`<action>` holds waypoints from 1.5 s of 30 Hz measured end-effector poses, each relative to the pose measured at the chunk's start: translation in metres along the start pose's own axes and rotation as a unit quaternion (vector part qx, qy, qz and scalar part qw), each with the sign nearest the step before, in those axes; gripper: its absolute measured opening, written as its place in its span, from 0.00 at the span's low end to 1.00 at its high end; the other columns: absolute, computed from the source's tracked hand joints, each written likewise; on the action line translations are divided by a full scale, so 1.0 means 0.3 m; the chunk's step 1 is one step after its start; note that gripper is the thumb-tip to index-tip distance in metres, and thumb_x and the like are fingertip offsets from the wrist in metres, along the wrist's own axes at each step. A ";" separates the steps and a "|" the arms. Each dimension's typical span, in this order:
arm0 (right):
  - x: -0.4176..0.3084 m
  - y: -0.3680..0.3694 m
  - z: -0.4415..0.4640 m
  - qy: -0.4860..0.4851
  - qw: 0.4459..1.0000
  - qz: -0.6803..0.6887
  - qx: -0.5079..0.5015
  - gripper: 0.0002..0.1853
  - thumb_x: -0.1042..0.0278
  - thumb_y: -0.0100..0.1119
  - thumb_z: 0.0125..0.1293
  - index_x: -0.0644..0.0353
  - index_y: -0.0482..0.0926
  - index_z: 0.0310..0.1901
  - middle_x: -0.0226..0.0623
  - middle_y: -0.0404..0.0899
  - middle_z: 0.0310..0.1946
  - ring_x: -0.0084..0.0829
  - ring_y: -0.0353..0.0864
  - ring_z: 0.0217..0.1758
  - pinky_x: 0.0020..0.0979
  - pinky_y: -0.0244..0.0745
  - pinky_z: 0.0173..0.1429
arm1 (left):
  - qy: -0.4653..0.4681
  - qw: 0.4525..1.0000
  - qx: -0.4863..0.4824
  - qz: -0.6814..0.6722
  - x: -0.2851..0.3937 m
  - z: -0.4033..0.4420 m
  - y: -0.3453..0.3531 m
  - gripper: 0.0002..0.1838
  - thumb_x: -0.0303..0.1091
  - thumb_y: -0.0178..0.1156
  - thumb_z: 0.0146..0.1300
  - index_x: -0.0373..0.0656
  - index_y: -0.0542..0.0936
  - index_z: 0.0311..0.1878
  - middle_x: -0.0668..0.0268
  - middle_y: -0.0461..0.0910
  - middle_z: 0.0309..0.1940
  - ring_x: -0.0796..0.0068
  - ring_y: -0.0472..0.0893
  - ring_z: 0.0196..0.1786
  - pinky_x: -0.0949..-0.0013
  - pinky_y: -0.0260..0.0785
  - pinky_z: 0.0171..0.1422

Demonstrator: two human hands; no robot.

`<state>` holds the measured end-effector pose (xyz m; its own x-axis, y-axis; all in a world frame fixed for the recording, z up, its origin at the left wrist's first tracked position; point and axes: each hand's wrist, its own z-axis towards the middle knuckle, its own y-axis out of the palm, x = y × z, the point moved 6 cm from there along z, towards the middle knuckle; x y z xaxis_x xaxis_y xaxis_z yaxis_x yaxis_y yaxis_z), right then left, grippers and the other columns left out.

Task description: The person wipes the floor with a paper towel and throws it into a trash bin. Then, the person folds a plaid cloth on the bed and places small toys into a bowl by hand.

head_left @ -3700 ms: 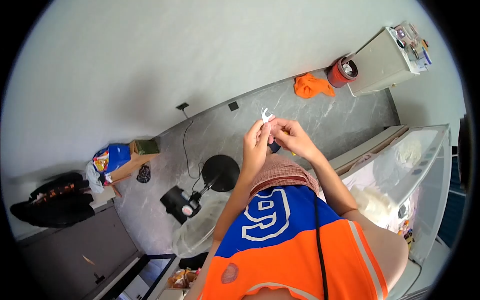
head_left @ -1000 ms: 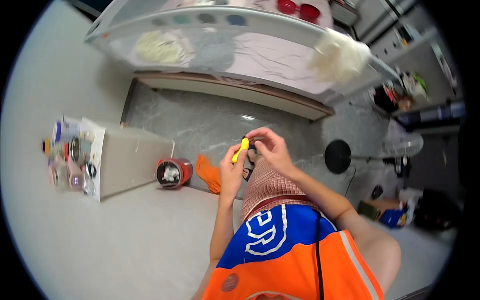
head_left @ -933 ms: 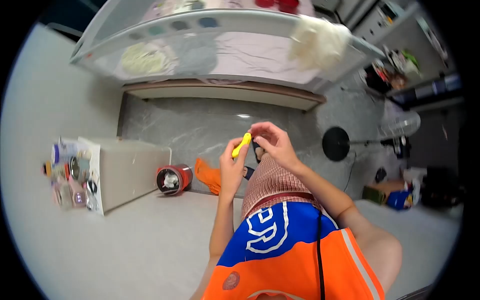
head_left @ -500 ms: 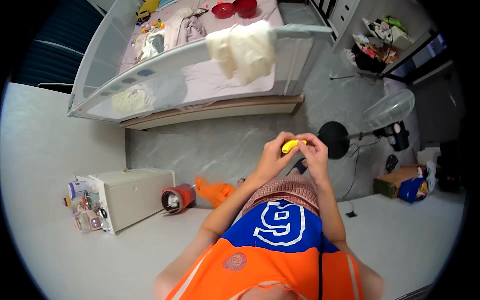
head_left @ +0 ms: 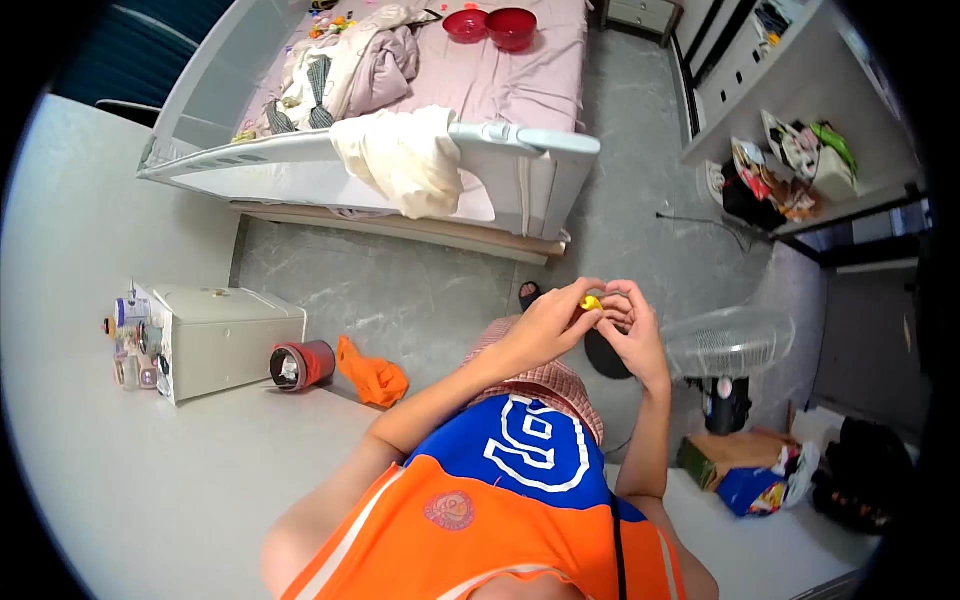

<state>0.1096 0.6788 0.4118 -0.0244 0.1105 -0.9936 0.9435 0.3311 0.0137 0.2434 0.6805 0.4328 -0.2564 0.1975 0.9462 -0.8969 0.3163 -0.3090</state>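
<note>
Yellow piece: in the head view, a small bright thing (head_left: pixel 591 302), just right of the middle of the frame, held up between the two hands above the floor.
Left hand: (head_left: pixel 550 322) thumb and forefinger pinching the piece from its left side, the other fingers folded behind.
Right hand: (head_left: pixel 635 335) fingers curved, tips brought in close to the piece; whether they press on it cannot be told.
Handling: a thing this small probably asks for fingertips rather than the palm; a light, even pinch by the left hand, with the right fingertips working close beside it, should keep it from twisting or slipping. Bringing the hands slightly apart would likely show it better, as the fingers cover much of it.
Floor: grey, marbled and hard-looking (head_left: pixel 360 270); a dropped piece could bounce or slide away, I judge.
Orange cloth: crumpled on the floor (head_left: pixel 370 374), left of centre, beside a red bin (head_left: pixel 320 362).
Cabinet: pale, boxy (head_left: pixel 245 348), at left, bottles and jars (head_left: pixel 135 345) at its far left end.
Bed: upper left to upper middle, pink sheet (head_left: pixel 475 88), two red bowls (head_left: pixel 511 29), cream cloth (head_left: pixel 405 160) hung over the rail (head_left: pixel 550 141).
Fan: clear cage (head_left: pixel 735 343), right of the hands.
Box: cardboard (head_left: pixel 755 452), lower right, next to a blue bag (head_left: pixel 748 490).
</note>
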 end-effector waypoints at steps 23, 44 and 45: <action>-0.052 -0.691 1.042 0.044 0.989 0.138 -0.001 0.13 0.71 0.51 0.68 0.66 0.68 0.52 0.42 0.79 0.36 0.33 0.81 0.38 0.30 0.76 0.47 | -0.074 0.952 0.116 0.274 0.020 0.910 -0.237 0.21 0.35 0.56 0.61 0.42 0.69 0.57 0.62 0.76 0.37 0.65 0.77 0.41 0.62 0.62 0.48; 0.011 -0.521 1.870 0.230 0.893 0.086 -0.376 0.09 0.71 0.50 0.68 0.62 0.72 0.47 0.31 0.77 0.37 0.17 0.74 0.36 0.21 0.70 0.40 | -0.217 0.829 0.508 0.090 -0.350 1.511 -0.388 0.14 0.28 0.57 0.59 0.36 0.75 0.49 0.57 0.76 0.34 0.67 0.76 0.34 0.68 0.68 0.39; 0.057 -0.462 1.905 0.279 0.873 0.084 -0.390 0.09 0.71 0.50 0.68 0.62 0.72 0.48 0.32 0.77 0.37 0.18 0.75 0.36 0.21 0.71 0.39 | -0.230 0.814 0.528 0.073 -0.403 1.492 -0.433 0.14 0.28 0.57 0.59 0.36 0.75 0.48 0.58 0.76 0.34 0.67 0.76 0.34 0.69 0.68 0.39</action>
<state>0.1673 0.0993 0.3286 -0.2697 0.5871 -0.7632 0.4429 0.7795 0.4431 0.2295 0.2002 0.4015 -0.2783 -0.2828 0.9179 -0.5928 -0.7014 -0.3958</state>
